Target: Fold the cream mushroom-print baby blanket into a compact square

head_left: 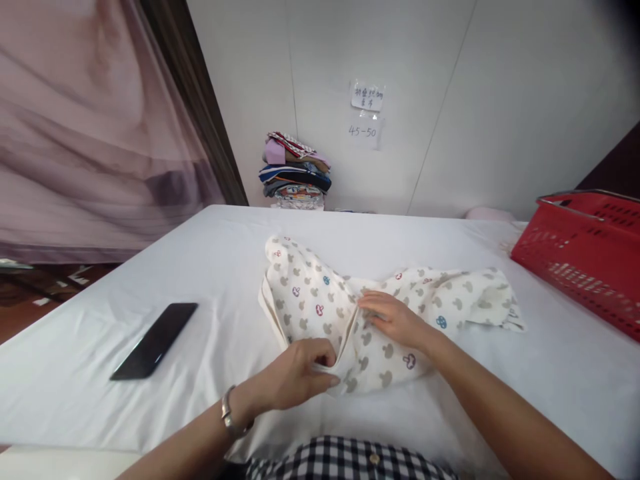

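Observation:
A cream garment (310, 293) printed with grey, red and blue mushrooms lies crumpled on the white table (100, 347) in front of me. My left hand (297, 373), with a bracelet on its wrist, pinches the garment's near edge between thumb and fingers. My right hand (393, 317) rests flat on the middle of the cloth, fingers pointing left toward a fold. The garment's right part (475, 297) stretches out toward the right.
A black phone (155, 340) lies on the table at the left. A red plastic basket (585, 257) stands at the right edge. A stack of folded clothes (296, 172) sits against the back wall under paper notes (367, 97). Pink curtain fabric (90, 133) hangs at left.

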Available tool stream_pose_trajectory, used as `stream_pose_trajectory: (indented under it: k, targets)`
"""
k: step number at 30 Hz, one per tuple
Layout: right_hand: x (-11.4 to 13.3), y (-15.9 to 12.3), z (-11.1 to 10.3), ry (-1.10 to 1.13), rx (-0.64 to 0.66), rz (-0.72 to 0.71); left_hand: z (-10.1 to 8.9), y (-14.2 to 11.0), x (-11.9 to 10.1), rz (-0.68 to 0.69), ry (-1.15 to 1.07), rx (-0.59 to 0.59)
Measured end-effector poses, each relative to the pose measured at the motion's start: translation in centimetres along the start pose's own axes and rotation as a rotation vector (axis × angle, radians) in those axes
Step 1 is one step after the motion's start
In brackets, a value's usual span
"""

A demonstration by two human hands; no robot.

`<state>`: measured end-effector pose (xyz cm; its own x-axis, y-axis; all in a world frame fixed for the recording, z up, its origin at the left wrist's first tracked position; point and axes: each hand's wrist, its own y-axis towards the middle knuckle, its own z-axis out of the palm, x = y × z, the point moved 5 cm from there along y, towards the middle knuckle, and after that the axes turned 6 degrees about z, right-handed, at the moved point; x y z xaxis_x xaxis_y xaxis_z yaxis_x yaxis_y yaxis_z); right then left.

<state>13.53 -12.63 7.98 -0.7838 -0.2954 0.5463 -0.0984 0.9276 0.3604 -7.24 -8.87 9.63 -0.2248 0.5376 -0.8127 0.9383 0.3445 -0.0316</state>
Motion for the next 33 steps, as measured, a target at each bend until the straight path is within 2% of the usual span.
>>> stream_pose_trajectory:
  k: [2,5,10,15,18,21,24,27,30,33]
  targets:
    - [0.3,0.5,1.4,-0.062,0.032,-0.1,0.0,-0.2,0.4,-0.03,-0.044,-0.012]
    - [0.2,0.6,2.0,-0.132,0.025,-0.133,0.1,-0.4,1.6,-0.091,-0.109,-0.058]
    - [0.6,-0.9,0.9,-0.162,-0.03,-0.119,0.1,-0.3,3.4,-0.147,-0.185,-0.116]
    - [2.0,-3.3,-0.2,-0.185,0.002,-0.085,0.3,0.1,4.2,-0.144,-0.249,-0.169]
    - [3.0,-4.8,-0.7,-0.227,0.01,-0.085,-0.5,0.7,4.6,-0.119,-0.219,-0.22]
    - [3.7,-6.2,-0.9,-0.287,0.039,-0.085,-1.9,1.9,4.9,-0.103,-0.203,-0.272]
    - [3.3,-7.5,-0.8,-0.371,0.113,-0.02,-3.1,3.4,4.8,-0.076,-0.231,-0.305]
    - [2.2,-8.6,-0.6,-0.457,0.234,0.089,-4.8,4.7,4.6,-0.083,-0.077,-0.399]
    - [1.8,-9.5,-0.8,-0.478,0.282,0.143,-8.0,6.1,4.7,-0.07,0.168,-0.581]
    - [2.8,-9.8,-1.4,-0.398,0.289,0.151,-12.4,7.4,5.6,-0.062,0.358,-0.798]
